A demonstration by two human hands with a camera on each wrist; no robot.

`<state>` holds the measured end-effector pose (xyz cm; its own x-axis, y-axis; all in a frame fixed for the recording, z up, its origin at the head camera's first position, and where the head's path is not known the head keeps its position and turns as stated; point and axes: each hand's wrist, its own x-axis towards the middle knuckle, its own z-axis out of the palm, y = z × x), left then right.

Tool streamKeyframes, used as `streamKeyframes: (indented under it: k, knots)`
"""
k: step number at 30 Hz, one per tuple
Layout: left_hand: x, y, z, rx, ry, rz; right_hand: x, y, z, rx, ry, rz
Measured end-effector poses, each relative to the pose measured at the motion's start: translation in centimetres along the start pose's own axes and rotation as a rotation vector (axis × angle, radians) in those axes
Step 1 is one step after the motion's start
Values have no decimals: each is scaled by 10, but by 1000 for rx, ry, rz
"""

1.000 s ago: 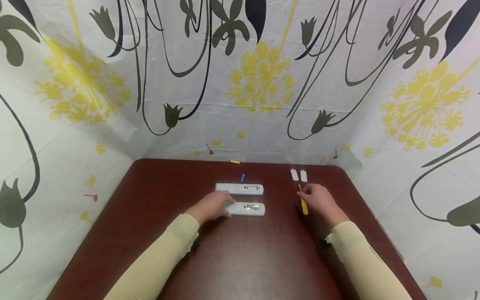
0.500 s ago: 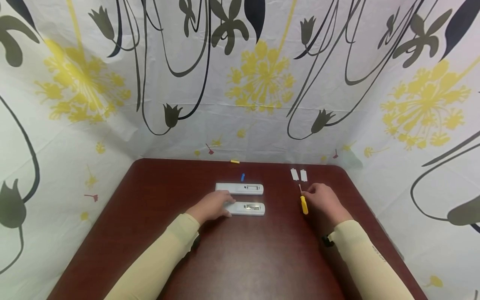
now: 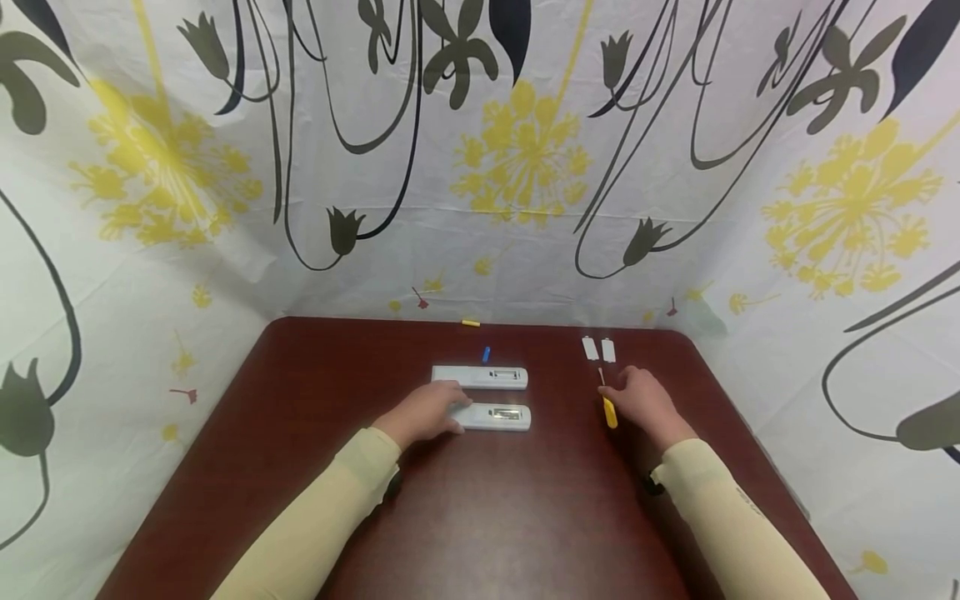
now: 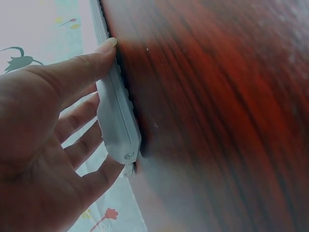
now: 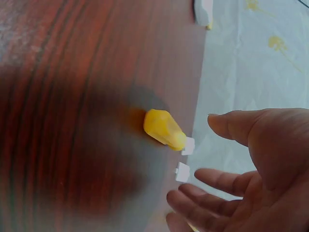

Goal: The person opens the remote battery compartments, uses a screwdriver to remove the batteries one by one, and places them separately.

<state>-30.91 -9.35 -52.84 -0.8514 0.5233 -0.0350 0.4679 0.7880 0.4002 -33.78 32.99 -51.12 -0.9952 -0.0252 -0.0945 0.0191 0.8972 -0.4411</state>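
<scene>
My left hand (image 3: 423, 414) holds the left end of the nearer white remote control (image 3: 501, 417), which lies back up with its battery compartment uncovered. In the left wrist view, the thumb lies along one side of that remote (image 4: 116, 121) and the fingers are at the other. A second white remote control (image 3: 480, 377), also uncovered, lies just behind it. My right hand (image 3: 641, 400) hovers beside a yellow-handled screwdriver (image 3: 610, 413) on the table. The right wrist view has its thumb and fingers spread apart, with the screwdriver handle (image 5: 161, 126) outside them.
Two small white battery covers (image 3: 590, 348) lie behind the screwdriver tip. A small blue cylinder (image 3: 486, 355) sits behind the remotes, and a small yellow one (image 3: 470, 322) at the table's back edge. Patterned curtain (image 3: 420, 183) surrounds the dark wooden table (image 3: 495, 517) at back and sides.
My right hand has shifted slightly beside the screwdriver, its fingertips drawing off the handle and then coming back near its top. The left hand and the remotes stay put.
</scene>
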Motion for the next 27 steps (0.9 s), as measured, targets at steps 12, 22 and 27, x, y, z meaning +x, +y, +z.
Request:
streamKeyframes:
  k: [12,22,27]
  knots:
    - [0,0,0,-17,3,-3,5,-7,12,-30,-18,40]
    - [0,-1,0,-19,9,18,6,-12,18,-131,-14,48]
    - [0,-1,1,-16,4,7,6,-15,20,-149,-6,58]
